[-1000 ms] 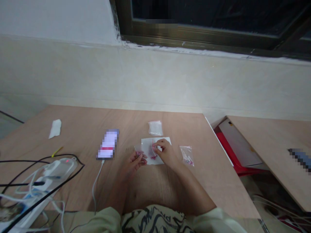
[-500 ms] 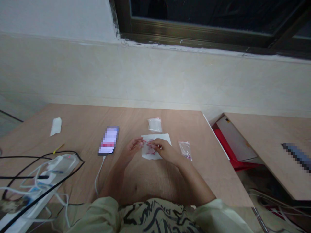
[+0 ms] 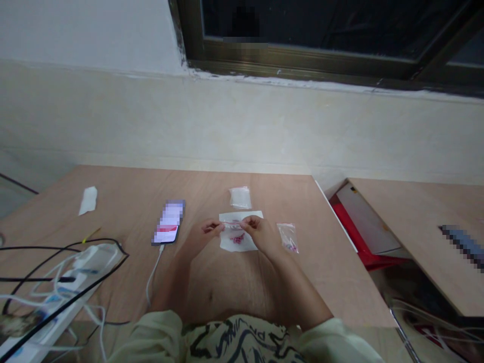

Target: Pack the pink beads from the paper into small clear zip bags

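A thin pinkish strand (image 3: 231, 222) runs almost level between my hands, above a white sheet of paper (image 3: 227, 245). The fingertips of my left hand (image 3: 204, 232) pinch its left end beside the paper. My right hand (image 3: 258, 233) pinches the strand at the right, over the paper's right side. Whether anything tiny is threaded on it, I cannot tell. Below the strand, a small heap of pinkish-red bits (image 3: 237, 239), perhaps beads, lies on the paper. Right of my right hand is a clear zip bag (image 3: 288, 236) with similar bits at its bottom.
Behind the paper lies another clear bag (image 3: 241, 197) with whitish contents. A phone (image 3: 169, 222) with a white cable sits left of my left hand. At the left are a white scrap (image 3: 88, 200) and a power strip (image 3: 96, 257) with tangled cables. A second table (image 3: 423, 217) stands at right.
My left fingers have closed on the strand's left end; they were looser before. The strand is now more level, and the pink heap shows more clearly beneath it.
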`<state>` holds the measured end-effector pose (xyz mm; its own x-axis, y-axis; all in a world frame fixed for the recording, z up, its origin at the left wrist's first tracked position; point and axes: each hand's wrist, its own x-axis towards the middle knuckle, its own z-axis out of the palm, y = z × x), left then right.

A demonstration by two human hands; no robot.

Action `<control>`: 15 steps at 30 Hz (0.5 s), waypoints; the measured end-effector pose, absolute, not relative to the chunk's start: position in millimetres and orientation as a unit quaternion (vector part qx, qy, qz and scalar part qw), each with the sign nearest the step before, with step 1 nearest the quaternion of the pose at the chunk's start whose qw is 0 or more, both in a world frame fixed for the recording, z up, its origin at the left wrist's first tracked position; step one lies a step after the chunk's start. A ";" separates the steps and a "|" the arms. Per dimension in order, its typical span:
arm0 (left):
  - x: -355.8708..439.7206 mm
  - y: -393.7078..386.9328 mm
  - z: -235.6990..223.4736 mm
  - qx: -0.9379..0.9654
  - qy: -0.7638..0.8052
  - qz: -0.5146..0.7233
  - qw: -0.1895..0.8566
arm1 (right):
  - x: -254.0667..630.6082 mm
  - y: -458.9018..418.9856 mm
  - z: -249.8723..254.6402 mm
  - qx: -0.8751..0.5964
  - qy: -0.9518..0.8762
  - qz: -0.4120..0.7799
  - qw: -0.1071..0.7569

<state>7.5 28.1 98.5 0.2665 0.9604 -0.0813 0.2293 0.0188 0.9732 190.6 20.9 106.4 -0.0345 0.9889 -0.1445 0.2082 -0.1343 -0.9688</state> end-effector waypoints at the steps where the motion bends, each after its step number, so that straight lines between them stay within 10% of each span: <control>1: 6.7 26.8 99.5 0.614 0.491 0.348 0.510 | 190.0 19.4 105.6 -0.577 -0.531 0.476 0.399; 15: 10.0 18.6 93.7 0.597 0.482 0.350 0.538 | 187.8 13.1 98.0 -0.552 -0.550 0.467 0.419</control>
